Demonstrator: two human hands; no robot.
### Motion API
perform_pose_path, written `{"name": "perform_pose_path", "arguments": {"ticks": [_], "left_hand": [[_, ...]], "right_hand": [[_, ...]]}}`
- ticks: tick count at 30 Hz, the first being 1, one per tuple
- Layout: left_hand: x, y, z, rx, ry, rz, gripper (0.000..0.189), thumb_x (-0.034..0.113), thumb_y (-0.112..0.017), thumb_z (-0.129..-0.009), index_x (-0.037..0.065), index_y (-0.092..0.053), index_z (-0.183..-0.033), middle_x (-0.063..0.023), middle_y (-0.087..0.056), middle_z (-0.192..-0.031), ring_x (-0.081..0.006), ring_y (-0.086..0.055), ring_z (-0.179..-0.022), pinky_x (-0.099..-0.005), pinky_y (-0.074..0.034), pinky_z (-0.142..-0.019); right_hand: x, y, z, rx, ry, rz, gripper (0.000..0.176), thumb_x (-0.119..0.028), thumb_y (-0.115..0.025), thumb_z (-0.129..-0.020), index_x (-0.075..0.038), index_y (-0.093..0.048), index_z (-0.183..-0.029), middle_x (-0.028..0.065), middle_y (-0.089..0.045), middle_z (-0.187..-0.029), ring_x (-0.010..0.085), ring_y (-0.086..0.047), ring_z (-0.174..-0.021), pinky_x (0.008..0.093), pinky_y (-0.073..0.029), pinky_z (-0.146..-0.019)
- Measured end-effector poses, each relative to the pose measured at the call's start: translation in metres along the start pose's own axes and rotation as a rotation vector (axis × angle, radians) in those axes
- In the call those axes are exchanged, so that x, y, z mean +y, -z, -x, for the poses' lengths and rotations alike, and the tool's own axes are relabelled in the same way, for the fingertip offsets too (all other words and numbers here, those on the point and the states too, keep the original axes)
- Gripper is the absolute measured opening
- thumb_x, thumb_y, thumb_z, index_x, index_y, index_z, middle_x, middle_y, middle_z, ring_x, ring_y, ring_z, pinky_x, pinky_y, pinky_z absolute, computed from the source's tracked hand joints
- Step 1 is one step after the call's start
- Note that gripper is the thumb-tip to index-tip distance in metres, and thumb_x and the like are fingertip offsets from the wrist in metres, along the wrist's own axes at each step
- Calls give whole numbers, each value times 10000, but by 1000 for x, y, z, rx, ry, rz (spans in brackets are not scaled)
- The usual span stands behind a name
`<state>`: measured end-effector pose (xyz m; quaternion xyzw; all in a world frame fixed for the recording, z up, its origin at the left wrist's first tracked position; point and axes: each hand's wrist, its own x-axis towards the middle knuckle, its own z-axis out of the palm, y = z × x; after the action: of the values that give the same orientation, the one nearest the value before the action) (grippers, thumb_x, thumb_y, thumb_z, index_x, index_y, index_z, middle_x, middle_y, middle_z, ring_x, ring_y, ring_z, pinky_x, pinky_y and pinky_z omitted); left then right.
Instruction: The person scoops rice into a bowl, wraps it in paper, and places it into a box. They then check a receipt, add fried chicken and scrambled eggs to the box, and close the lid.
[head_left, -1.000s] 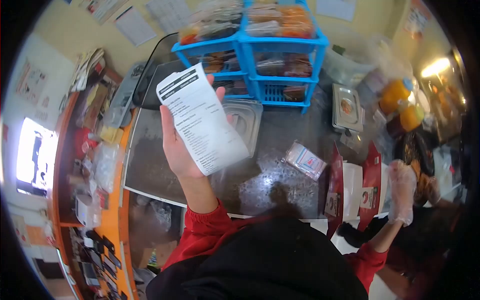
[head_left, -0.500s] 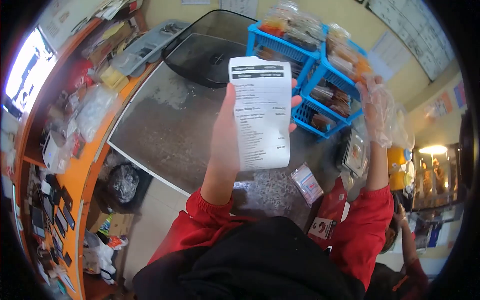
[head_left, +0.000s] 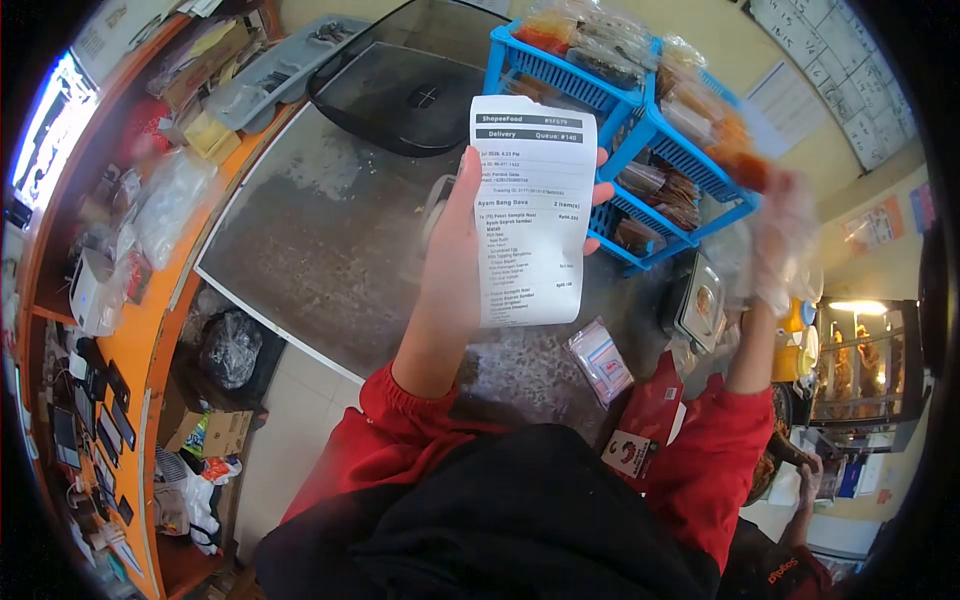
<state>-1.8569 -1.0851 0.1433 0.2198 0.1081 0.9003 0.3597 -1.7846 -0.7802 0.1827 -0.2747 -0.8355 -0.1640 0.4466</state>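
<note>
My left hand (head_left: 455, 250) grips a long white printed receipt (head_left: 530, 230), thumb at its left edge and fingertips showing along the right. The receipt is upright, facing me, with several lines of order text. At the right, my right hand (head_left: 783, 240) wears a clear plastic glove and is smeared by motion. Its fingers meet a blurred orange-red sauce packet (head_left: 745, 168) at the edge of the blue basket rack (head_left: 655, 125). The rack's tiers hold many small filled plastic packets (head_left: 610, 50).
Below the receipt is a dark worktop (head_left: 300, 230) with a plastic-wrapped pack (head_left: 600, 362), a red box (head_left: 648, 420) and a lidded metal container (head_left: 697, 305). A black mesh cover (head_left: 400, 90) stands behind. Orange shelving (head_left: 165, 330) runs along the left. Another person's hand (head_left: 808, 480) shows at lower right.
My right hand has moved right and slightly down from the rack, and the orange-red packet has shifted with it. My left hand still holds up the receipt; the view has shifted slightly.
</note>
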Motion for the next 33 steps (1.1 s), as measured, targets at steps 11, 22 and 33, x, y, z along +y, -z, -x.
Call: {"name": "perform_pose_path", "arguments": {"ticks": [11, 22, 33], "left_hand": [[-10, 2, -12, -66, 47, 2, 605, 481, -201, -942, 74, -238, -1388, -214, -321, -1369, -356, -409, -1206, -489, -477, -838], [-34, -11, -15, -114, 95, -17, 580, 448, -219, -948, 70, -241, -1387, -215, -307, -1381, -375, -390, -1221, -530, -456, -850], [-21, -11, 5, -174, 115, -2, 572, 426, -301, -938, 97, -220, -1400, -181, -235, -1430, -340, -334, -1268, -539, -422, -873]], "right_hand": [[70, 158, 124, -143, -365, -510, 158, -154, -508, -905, -12, -578, -909, 96, -598, -842, 204, -582, -818, 331, -461, -740], [64, 66, 351, -804, -319, -180, 155, -211, -530, -850, -56, -536, -849, 159, -568, -734, 328, -563, -683, 412, -439, -618], [67, 164, 256, -270, -607, -355, 164, -62, -561, -842, -12, -592, -994, 136, -632, -938, 250, -612, -843, 315, -465, -784]]}}
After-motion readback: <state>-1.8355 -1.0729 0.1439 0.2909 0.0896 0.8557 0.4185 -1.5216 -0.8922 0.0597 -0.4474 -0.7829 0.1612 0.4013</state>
